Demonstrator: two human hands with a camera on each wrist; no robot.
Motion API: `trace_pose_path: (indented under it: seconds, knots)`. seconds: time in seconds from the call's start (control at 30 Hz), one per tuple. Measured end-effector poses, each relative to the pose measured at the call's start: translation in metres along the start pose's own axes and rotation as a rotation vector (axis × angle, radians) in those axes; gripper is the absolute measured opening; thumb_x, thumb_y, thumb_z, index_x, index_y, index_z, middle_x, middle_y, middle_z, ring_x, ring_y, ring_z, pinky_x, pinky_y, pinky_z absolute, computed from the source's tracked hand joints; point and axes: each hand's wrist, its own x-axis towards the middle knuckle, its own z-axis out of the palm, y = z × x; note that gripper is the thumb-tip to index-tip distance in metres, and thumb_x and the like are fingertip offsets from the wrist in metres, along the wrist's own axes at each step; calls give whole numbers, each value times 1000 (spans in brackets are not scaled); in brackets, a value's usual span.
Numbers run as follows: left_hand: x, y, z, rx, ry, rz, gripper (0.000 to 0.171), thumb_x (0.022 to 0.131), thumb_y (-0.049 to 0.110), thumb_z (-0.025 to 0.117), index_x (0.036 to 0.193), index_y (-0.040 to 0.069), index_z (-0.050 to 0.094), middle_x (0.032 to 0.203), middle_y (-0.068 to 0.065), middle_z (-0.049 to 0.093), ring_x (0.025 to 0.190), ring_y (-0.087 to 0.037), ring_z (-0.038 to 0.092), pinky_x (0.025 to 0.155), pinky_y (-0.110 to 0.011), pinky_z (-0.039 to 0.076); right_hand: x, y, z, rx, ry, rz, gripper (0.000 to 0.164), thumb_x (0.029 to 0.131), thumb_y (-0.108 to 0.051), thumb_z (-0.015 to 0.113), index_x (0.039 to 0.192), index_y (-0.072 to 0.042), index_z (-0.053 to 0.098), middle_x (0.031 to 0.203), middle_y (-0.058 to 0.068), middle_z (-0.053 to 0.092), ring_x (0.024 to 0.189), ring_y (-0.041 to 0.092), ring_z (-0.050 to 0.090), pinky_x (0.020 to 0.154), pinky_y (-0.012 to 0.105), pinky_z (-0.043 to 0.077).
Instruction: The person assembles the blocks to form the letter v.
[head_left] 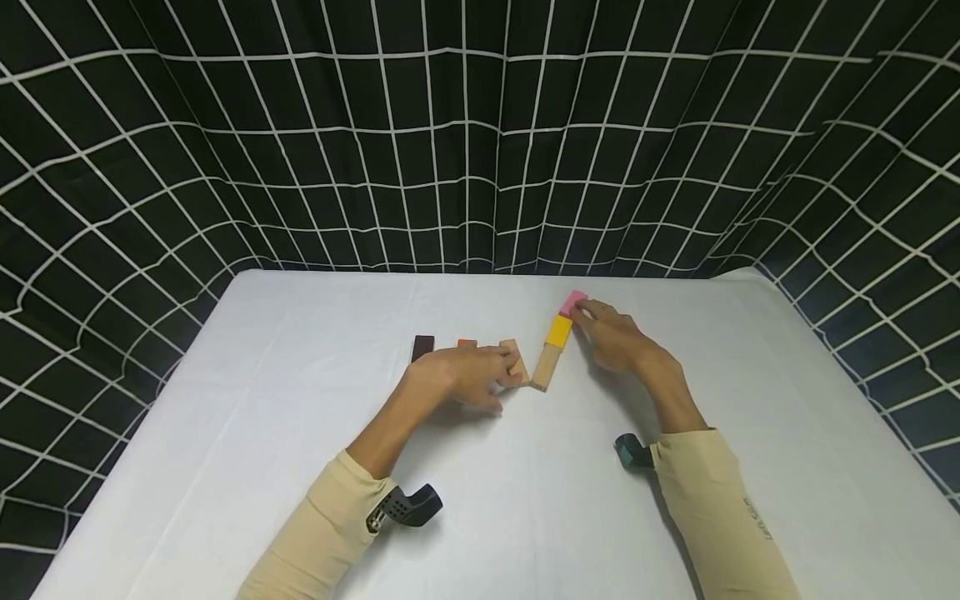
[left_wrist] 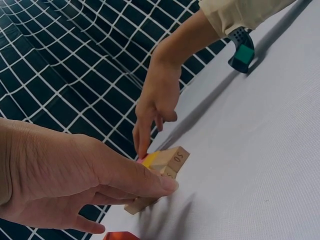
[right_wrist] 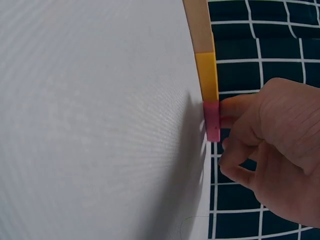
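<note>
In the head view, my left hand (head_left: 468,375) reaches over a plain wooden block (head_left: 511,350). Its fingertips touch the block and its thumb stands apart. The left wrist view shows this wooden block (left_wrist: 141,204) partly hidden behind that hand (left_wrist: 85,175). My right hand (head_left: 615,337) has its fingertips on a pink block (head_left: 575,300); from the right wrist, the pink block's (right_wrist: 212,122) near side stays bare while the hand (right_wrist: 280,145) touches it from above. The pink block, a yellow block (head_left: 558,332) and another wooden block (head_left: 545,367) line up end to end.
Beside the left hand lie a dark block (head_left: 423,346) and an orange block (head_left: 467,342), both partly covered by it. A white cloth (head_left: 540,500) covers the table. Behind its far edge hangs a dark curtain (head_left: 480,150) with a white grid.
</note>
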Motion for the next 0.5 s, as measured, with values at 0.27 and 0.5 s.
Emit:
trace_pose_path:
  seconds: [0.27,0.5]
  knots:
    - [1,-1,1,-29,3,-6,56,98,34,73,150,22,56,160,-3,44,154,-18,41,127,-43,37,1,-2,-2,-61,-8,-22,63,101,4,46,163,-5,34,171,20,28,160,46,21,127,66,25]
    - [2,0,1,-3,11,3,57,98,35,74,150,24,56,146,-1,50,149,-16,45,125,-45,39,0,-3,-3,-58,-14,-13,67,98,8,47,163,-5,34,171,19,29,160,45,21,128,66,24]
